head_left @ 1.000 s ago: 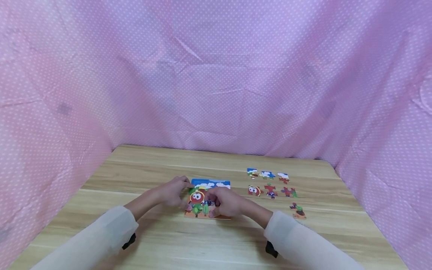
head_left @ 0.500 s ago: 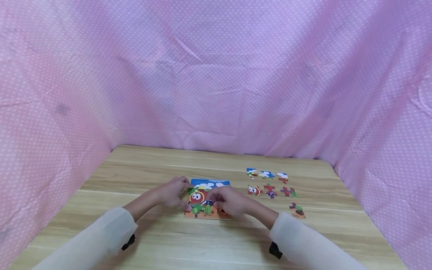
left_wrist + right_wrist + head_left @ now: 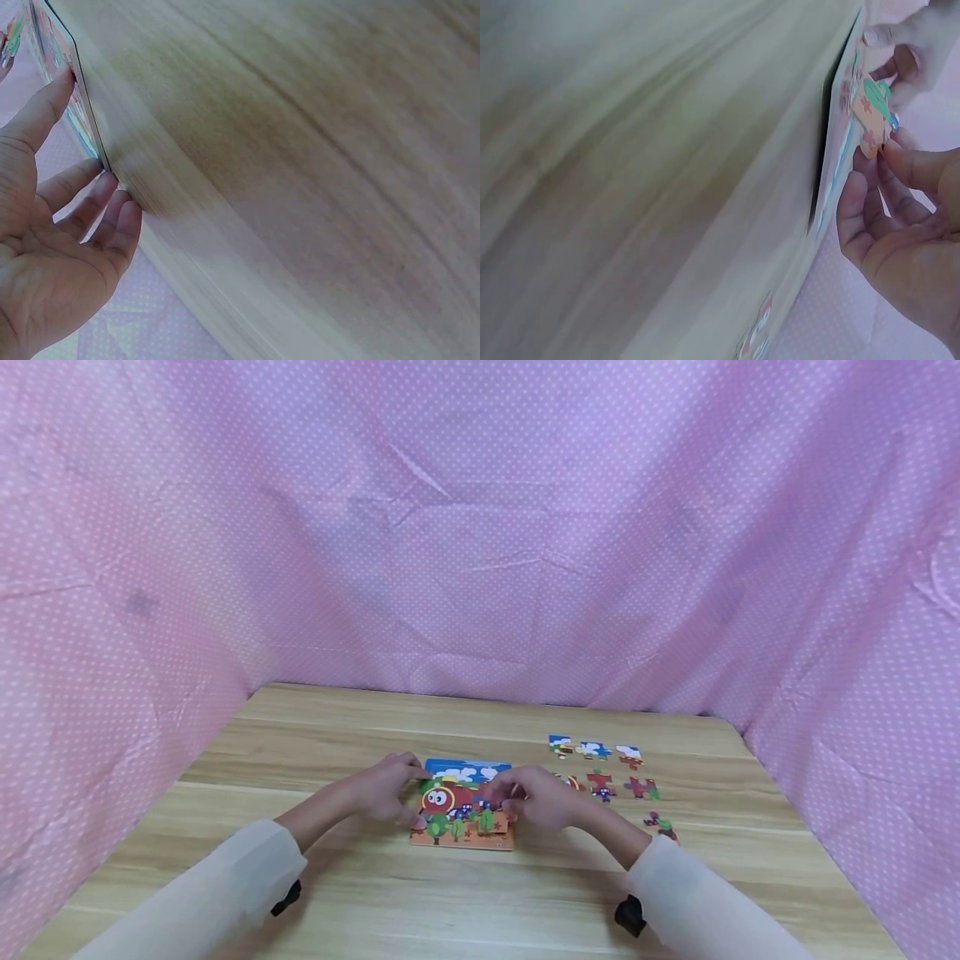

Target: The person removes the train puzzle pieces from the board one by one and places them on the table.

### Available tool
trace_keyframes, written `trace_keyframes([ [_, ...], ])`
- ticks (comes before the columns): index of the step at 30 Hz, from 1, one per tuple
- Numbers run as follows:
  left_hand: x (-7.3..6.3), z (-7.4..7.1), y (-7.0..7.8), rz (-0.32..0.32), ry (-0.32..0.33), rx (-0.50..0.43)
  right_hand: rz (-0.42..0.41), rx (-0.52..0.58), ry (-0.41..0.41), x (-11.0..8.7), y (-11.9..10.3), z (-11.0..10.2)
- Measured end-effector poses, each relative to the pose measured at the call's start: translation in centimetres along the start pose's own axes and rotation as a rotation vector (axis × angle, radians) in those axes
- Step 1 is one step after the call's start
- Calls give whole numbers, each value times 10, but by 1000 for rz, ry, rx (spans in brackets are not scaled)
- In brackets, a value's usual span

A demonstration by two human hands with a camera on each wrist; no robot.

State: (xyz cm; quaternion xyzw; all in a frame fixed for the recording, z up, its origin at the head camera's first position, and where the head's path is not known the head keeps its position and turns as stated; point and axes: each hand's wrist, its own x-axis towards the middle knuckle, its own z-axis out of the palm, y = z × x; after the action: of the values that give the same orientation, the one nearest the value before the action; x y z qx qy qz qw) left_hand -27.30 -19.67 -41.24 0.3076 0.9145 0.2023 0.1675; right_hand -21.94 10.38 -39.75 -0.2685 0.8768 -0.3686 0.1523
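A square picture puzzle with a cartoon insect and a blue sky lies flat on the table. My left hand rests at its left side, thumb by the near part and fingers by the far part. In the left wrist view, the fingertips touch the edge of the puzzle board. Over the board's right half, my right hand pinches a jigsaw piece between thumb and fingers. In the right wrist view, this orange piece with a green leaf is tilted up off the board.
Right of the board, loose jigsaw pieces lie in rows: sky pieces at the back, red pieces in the middle. One orange and green piece lies nearer the right forearm. A pink dotted curtain encloses the wooden table.
My right hand has moved right and slightly away from me, bringing the pinched jigsaw piece into sight. It now partly covers a loose eye piece. The left hand has kept its place.
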Motion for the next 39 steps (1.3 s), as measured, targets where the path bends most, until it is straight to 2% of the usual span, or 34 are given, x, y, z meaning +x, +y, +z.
trace_keyframes([
  [13, -3, 0, 1, 3, 0, -10, -26, 37, 30, -28, 20, -26],
  [20, -4, 2, 1, 9, 5, -11, -41, 10, 53, -47, 37, -34],
  [30, -4, 2, 1, 10, 11, -4, 36, -19, 87, -80, 59, -51],
  [39, -3, 2, 1, -6, 11, -1, 19, -64, 96, -102, 76, -67],
])
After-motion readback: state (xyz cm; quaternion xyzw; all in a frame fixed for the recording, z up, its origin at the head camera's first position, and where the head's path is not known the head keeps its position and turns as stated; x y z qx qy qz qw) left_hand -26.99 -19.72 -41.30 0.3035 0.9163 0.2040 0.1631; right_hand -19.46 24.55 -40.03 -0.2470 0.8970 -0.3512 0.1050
